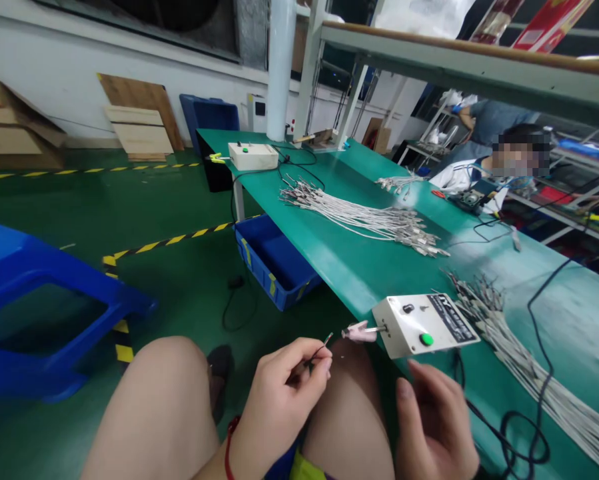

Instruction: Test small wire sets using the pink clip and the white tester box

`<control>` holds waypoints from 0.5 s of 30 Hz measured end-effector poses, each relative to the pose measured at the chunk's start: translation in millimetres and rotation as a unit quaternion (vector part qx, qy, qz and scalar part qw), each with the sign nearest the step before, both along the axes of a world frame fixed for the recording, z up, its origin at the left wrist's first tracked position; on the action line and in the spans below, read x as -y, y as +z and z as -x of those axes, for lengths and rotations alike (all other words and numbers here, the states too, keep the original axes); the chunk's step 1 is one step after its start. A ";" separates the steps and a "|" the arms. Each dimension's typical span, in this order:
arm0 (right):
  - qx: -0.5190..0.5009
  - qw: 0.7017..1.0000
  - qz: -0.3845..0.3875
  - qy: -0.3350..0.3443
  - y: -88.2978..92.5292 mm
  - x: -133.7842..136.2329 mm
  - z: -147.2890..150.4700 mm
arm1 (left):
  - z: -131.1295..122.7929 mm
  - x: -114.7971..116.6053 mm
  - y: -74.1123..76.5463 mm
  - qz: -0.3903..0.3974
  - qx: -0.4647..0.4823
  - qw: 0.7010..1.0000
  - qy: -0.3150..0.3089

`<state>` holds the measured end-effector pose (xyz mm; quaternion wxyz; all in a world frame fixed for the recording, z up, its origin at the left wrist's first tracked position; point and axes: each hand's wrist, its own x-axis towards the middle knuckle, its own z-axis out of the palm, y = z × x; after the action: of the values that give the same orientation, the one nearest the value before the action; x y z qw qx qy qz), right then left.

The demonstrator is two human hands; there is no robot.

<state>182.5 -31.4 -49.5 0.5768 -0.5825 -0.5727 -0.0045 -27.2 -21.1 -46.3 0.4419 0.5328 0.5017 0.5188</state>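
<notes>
1. Your left hand (279, 393) has a narrow grip: thumb and fingertips pinch a thin wire (322, 351), its tip just beside the pink plug (359, 331). That plug sits on a metal pin in the side of the white box (424, 327).
2. Your right hand (434, 427) has a wide, loose grip, with nothing visible in it. It lies just below the box's front corner.
3. The wire looks light, fine and springy, and its tip may bend easily. Hold it close to the end, as you do now, not further back.
4. The white cables (509, 340) lie in a bundle to the right of the box. They look light and limp, so they may tangle; gather them by the middle.
5. The green counter (339, 280) looks smooth and may let things slide. Black cords (522, 437) trail across it near your right hand.
6. Below, a blue crate (274, 263) sits on the green floor (179, 300), and a blue stool (44, 313) stands to your left. A co-worker (479, 160) sits across the far end of the counter.
</notes>
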 end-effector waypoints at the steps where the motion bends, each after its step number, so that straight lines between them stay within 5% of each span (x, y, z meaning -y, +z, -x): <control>1: -0.045 0.997 0.033 0.047 -1.2 6.4 8.4 | -1.0 5.2 5.1 -0.006 0.001 1.000 -0.003; 8: -0.311 0.903 0.175 0.240 -12.8 27.0 43.8 | -5.9 25.3 29.6 -0.123 -0.054 0.991 0.023; 15: -0.366 0.873 0.170 0.275 2.6 25.6 58.4 | -5.7 26.9 28.2 -0.160 -0.103 0.982 0.011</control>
<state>124.2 -56.9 -46.9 0.6156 -0.4503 -0.4493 0.4652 -21.5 -48.0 -18.1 0.2914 0.6417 0.4604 0.5397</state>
